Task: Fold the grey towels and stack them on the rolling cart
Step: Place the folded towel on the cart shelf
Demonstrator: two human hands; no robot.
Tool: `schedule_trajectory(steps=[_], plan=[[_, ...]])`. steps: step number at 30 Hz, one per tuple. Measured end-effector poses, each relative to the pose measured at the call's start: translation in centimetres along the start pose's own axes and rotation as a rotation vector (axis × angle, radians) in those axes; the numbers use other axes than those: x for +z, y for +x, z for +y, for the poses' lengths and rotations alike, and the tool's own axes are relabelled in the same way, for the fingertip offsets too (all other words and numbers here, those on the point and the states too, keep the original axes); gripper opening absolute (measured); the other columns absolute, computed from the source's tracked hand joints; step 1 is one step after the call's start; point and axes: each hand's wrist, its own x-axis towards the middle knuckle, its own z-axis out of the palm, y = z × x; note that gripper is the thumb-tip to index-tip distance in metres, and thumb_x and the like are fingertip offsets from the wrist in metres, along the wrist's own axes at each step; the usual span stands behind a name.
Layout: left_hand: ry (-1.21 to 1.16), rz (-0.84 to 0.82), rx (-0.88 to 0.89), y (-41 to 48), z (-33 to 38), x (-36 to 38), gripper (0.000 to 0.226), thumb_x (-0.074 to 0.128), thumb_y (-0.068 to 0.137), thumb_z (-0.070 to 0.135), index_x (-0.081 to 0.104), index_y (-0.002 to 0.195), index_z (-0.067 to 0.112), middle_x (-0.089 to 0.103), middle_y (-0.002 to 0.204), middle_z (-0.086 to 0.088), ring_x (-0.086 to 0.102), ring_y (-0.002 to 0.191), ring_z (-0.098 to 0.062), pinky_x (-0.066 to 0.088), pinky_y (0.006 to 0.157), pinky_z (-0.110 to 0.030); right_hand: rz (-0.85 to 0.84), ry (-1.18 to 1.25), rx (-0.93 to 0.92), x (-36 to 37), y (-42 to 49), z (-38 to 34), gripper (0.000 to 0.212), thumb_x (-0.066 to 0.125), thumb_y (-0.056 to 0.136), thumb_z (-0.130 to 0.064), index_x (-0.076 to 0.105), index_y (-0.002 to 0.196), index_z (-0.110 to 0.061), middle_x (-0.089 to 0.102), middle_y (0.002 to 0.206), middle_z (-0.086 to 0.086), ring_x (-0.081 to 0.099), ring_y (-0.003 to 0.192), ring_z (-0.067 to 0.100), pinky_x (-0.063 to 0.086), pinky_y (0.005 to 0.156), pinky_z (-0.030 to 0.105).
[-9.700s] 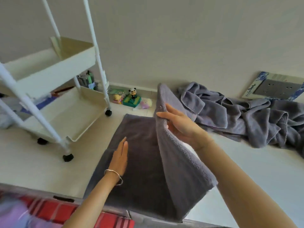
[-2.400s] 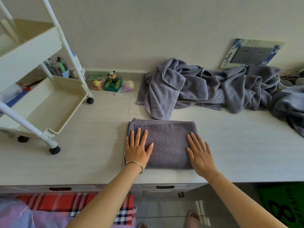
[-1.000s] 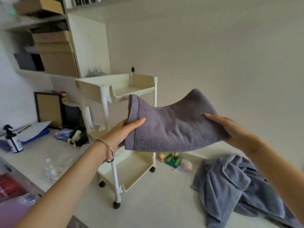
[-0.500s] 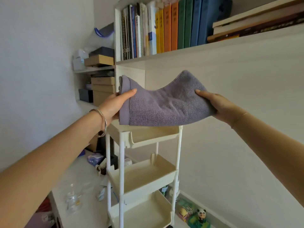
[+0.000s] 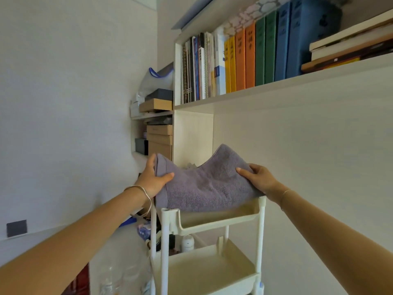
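Observation:
A folded grey towel sags over the top tray of the white rolling cart. My left hand grips its left end, thumb on top and fingers underneath. My right hand holds the right end the same way. The towel's lower edge reaches the tray's front rim and hides the tray's inside. Below it the cart's middle tray holds nothing that I can see.
A white bookshelf with upright books hangs above the cart. Cardboard boxes are stacked on shelves behind my left hand. A white wall runs to the right. Small items and a clear bottle stand left of the cart.
Both hands have lowered the towel from above the cart down onto its top tray. The view has tilted slightly up toward the bookshelf.

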Motion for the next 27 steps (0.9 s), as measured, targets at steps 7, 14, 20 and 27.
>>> schedule_trajectory(steps=[7,14,20,27], plan=[[0.810,-0.107,-0.128,1.4,0.0,0.9,0.063,0.040,0.096,0.046,0.012,0.148,0.025,0.033,0.145,-0.018,0.035,0.130,-0.034,0.029,0.107,-0.036,0.074,-0.325,0.025,0.7,2.3,1.4,0.042,0.062,0.087,-0.036,0.059,0.119,-0.009,0.065,0.113,0.011,0.059,0.100,0.026,0.044,0.088,0.031],[0.989,0.131,0.172,-0.2,2.7,2.9,0.049,0.028,0.095,0.056,0.053,0.127,0.027,0.050,0.126,0.000,0.044,0.119,-0.018,0.033,0.097,-0.032,0.108,-0.780,-0.579,2.1,-0.4,-1.7,0.037,0.040,0.095,-0.046,0.063,0.115,-0.025,0.060,0.117,0.000,0.056,0.106,0.022,0.041,0.094,0.036],[1.276,-0.356,0.311,-3.6,2.4,5.0,0.107,0.034,0.067,0.088,0.015,0.148,0.021,0.047,0.140,-0.004,0.047,0.124,-0.026,0.039,0.099,-0.035,-0.286,-0.830,-0.277,2.4,-3.7,-1.7,0.051,0.022,0.098,-0.051,0.065,0.112,-0.027,0.065,0.115,-0.006,0.049,0.092,0.009,0.033,0.085,0.021],[1.386,-0.617,0.236,-3.1,2.5,5.7,0.098,0.043,0.061,0.089,0.045,0.130,0.021,0.062,0.114,0.000,0.059,0.098,-0.021,0.044,0.077,-0.029,-0.258,-1.007,-0.305,2.7,-4.2,0.1,0.048,0.021,0.099,-0.050,0.061,0.118,-0.033,0.064,0.117,-0.007,0.056,0.106,0.016,0.037,0.084,0.026]])
